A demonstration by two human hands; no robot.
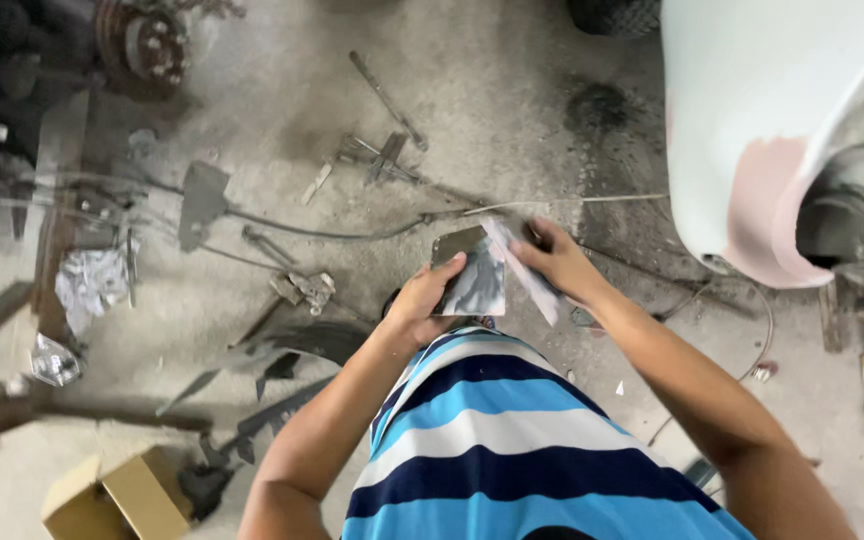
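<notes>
My left hand (pixel 420 300) holds a flat rectangular plate (pixel 472 278) smeared with grey and white paste, thumb on its face. My right hand (pixel 557 262) grips a thin pale scraper blade (pixel 514 262) that rests slanted across the plate's right edge. Both hands meet in front of my striped blue, white and navy shirt (pixel 482 440), above the concrete floor.
A pale car body panel with pinkish filler patches (pixel 772 130) stands at the right. Metal rods, cables and tools (pixel 382 160) litter the floor ahead. A brake hub (pixel 142 45) lies top left, crumpled paper (pixel 92 285) at left, a cardboard box (pixel 117 495) bottom left.
</notes>
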